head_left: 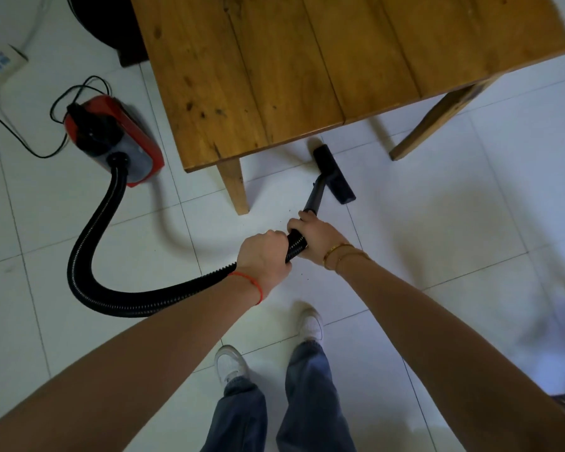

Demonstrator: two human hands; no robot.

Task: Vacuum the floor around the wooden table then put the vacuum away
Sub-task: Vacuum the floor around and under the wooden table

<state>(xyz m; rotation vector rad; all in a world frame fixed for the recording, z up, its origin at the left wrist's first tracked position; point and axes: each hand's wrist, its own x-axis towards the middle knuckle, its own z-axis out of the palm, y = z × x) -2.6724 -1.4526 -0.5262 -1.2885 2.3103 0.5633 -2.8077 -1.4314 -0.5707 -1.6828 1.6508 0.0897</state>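
The fingers of the right hand [317,236] are curled around the upper end of the dark grey rigid wand [313,197], just where it meets the ribbed hose, and the fingers of the left hand [265,256] wrap the black corrugated plastic hose [88,243] right behind it, the two hands nearly touching. Both grips are closed fully round the tube.

From the hands the wand slopes down to the flat black rectangular floor nozzle [335,174], which lies on the white tiled floor [470,207] beside the front edge of the worn wooden plank worktop [274,66], between its two visible legs. A few dark specks lie on the tiles near the hands. The hose bends back in a wide loop to the red and grey canister vacuum body [111,138], standing on the floor to the left of the table, with its thin black power cord [30,148] trailing toward a white power strip [0,65].

The wand looks stiff and light, so steering from its top end is sound. The hose is floppy and springy; gripping it close to the wand keeps it from whipping. The canister looks the heavy part, better carried by its top handle than dragged by the hose when put away.
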